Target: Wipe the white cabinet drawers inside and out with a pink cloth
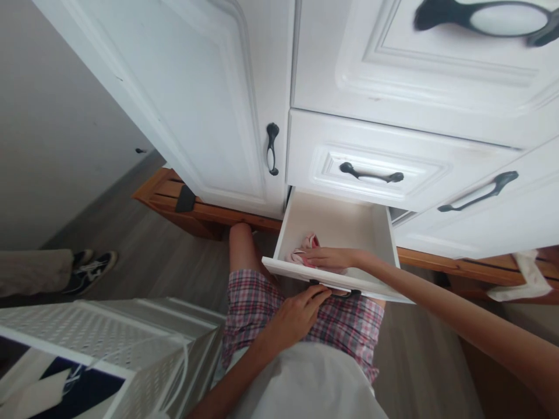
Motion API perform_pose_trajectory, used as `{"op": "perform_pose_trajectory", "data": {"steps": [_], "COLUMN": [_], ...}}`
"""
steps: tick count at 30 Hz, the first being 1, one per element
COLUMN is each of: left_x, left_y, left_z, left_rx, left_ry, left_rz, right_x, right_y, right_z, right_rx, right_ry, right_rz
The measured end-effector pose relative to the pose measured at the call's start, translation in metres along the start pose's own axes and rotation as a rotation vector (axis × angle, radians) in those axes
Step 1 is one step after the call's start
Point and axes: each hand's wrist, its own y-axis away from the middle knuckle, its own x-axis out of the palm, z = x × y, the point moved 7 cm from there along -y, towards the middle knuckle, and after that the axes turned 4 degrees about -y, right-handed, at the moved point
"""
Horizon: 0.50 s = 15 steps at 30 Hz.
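While the left hand (302,313) curls onto one handle (345,292), the right hand (334,257) lies nearly flat over one pink cloth (299,255).

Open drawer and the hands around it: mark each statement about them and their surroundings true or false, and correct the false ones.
1. The right hand touches a pink and white cloth in the open drawer. True.
2. The left hand is flat on the floor. False: the left hand is at the open drawer's handle.
3. The next drawer up is pulled out too. False: it is shut.
4. The shorts are plaid. True.
5. A dark shoe shows at the left of the view. True.
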Motion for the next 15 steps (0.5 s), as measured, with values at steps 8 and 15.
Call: {"op": "perform_pose_trajectory", "data": {"steps": [8, 15], "left_x": [0.020, 0.020], "left_y": [0.002, 0.004], "left_z": [0.006, 0.007], "left_rx": [-0.048, -0.022], "left_ry": [0.141, 0.063], "left_rz": [-0.079, -0.036], "right_x": [0.008, -0.024], "right_y": [-0.024, -0.051], "right_z": [-0.017, -0.055], "right_rx": [-0.165, -0.012], "right_ry": [0.518, 0.783], "right_rz": [-0.067, -0.060]}}
